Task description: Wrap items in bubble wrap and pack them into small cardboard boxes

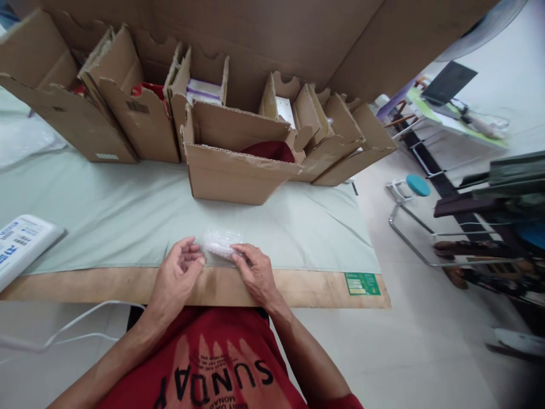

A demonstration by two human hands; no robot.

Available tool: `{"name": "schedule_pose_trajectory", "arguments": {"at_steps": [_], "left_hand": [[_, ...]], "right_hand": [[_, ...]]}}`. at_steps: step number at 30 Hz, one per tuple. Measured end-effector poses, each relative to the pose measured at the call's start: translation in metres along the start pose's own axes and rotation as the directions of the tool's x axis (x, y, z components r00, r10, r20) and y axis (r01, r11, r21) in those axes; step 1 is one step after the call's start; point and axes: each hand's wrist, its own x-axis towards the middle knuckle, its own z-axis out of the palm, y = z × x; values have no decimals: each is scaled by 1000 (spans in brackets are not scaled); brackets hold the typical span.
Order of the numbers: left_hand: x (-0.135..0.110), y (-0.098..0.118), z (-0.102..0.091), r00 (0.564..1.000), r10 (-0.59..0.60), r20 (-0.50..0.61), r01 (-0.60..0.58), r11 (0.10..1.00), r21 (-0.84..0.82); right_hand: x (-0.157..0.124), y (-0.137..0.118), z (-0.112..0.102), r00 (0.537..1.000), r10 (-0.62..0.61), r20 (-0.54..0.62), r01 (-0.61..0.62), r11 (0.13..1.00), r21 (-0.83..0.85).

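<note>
A small clear plastic packet lies on the pale green cloth near the table's front edge. My right hand rests on the packet's right end, fingers curled and pinching it. My left hand sits just left of the packet with its fingers curled inward, fingertips at the packet's left end. Whether the left fingers grip the packet is unclear.
A row of open cardboard boxes stands behind the cloth, some with red or white contents. A white device lies at the left edge. A white cable hangs below the wooden table edge. A metal stool stands to the right.
</note>
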Motion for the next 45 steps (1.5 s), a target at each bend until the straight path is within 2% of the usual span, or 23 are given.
{"name": "schedule_pose_trajectory", "arguments": {"at_steps": [2,5,6,8,10,12,13,16,17,19,21,23,24,27,30,31,33,35,37,39,40,43,45], "left_hand": [[-1,4,4,990,-107,95,120,983,-140],[-3,8,13,955,-122,269,200,937,-285],[-4,9,15,948,-109,298,202,931,-305],[-5,11,18,951,-87,296,174,942,-286],[-4,13,18,963,-32,267,81,981,-175],[-3,17,17,954,89,287,-90,996,-10],[-2,20,18,933,166,319,-195,979,59],[-2,24,22,824,334,458,-441,885,149],[-2,24,23,800,351,486,-475,866,155],[0,22,27,795,337,504,-481,857,185],[4,22,28,803,321,502,-476,853,215],[10,27,25,781,367,506,-528,821,219],[14,33,23,761,427,488,-581,784,219],[31,61,14,665,671,328,-746,589,310],[55,97,9,546,822,161,-765,412,495],[64,107,8,528,839,128,-745,386,543],[80,121,9,521,847,107,-711,361,603],[93,126,9,512,851,115,-699,335,631],[99,123,9,457,880,126,-716,280,640],[99,116,8,402,906,133,-737,234,634],[98,113,7,390,909,143,-749,223,623],[93,108,5,408,897,172,-770,237,592],[92,108,4,421,890,174,-775,254,578]], "right_hand": [[-7,-5,3,995,97,-8,-95,986,138],[-14,-11,8,978,191,79,-207,926,315],[-15,-12,8,978,188,93,-208,923,323],[-15,-12,3,990,131,45,-139,957,255],[-11,-13,-9,999,46,-30,-41,988,150],[-5,-15,-26,1000,-7,3,7,992,125],[-1,-17,-34,998,-16,69,5,989,151],[11,-25,-51,961,-31,275,-24,981,193],[14,-28,-54,951,-25,307,-30,985,172],[19,-33,-57,945,0,328,-33,995,94],[23,-37,-60,940,13,342,-21,1000,18],[29,-41,-70,939,-1,344,13,999,-32],[32,-44,-77,942,-15,334,33,998,-48],[47,-59,-112,966,-74,248,89,995,-51],[67,-79,-151,981,-182,70,184,983,-28],[76,-86,-160,975,-222,2,222,975,-27],[93,-98,-174,950,-286,-121,284,958,-36],[111,-106,-181,915,-337,-223,325,942,-88],[127,-112,-185,873,-395,-287,353,916,-188],[142,-117,-187,848,-451,-280,371,881,-295],[149,-120,-188,850,-468,-243,380,863,-332],[168,-127,-184,890,-455,-37,408,828,-385],[179,-129,-175,891,-438,118,445,793,-417]]}}
